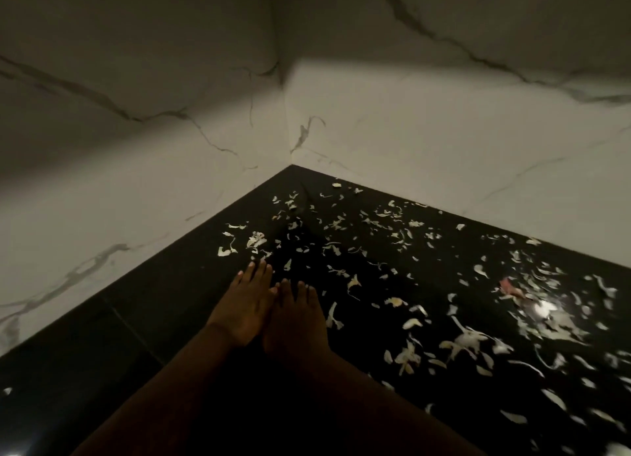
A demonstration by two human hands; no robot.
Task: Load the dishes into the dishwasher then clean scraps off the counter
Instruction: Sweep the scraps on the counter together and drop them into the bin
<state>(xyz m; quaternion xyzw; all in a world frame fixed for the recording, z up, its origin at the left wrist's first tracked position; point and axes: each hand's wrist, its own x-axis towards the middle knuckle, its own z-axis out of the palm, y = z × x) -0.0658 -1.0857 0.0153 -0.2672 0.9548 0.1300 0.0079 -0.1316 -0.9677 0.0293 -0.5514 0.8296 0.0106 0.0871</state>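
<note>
**Kid:** Well, what were the two hands doing on the black desk?

**Helper:** They lay flat, side by side. The left hand and the right hand were touching along their inner edges. Every grip was wide open, with fingers straight, and held nothing at all.

**Kid:** Why flat like that?

**Helper:** I think the two hands made one wide wall, like a little plow. A flat wall can push or pull lots of small bits at once.

**Kid:** Where were the scraps?

**Helper:** Pale little peels were all over the dark top. From the hands, most lay from twelve o'clock round to four o'clock. A small bunch sat just past the left fingertips, at twelve o'clock. A thick pile lay off at three o'clock, near a bright spot of light.

**Kid:** And at nine o'clock?

**Helper:** Almost none there, only dark desk and then the white marble wall. The walls met in a corner at twelve o'clock.

**Kid:** Were the dishes done?

**Helper:** No dishes or dishwasher showed, so I could not tell. It looked like the scrap part was barely begun, since so many bits were left.
</note>
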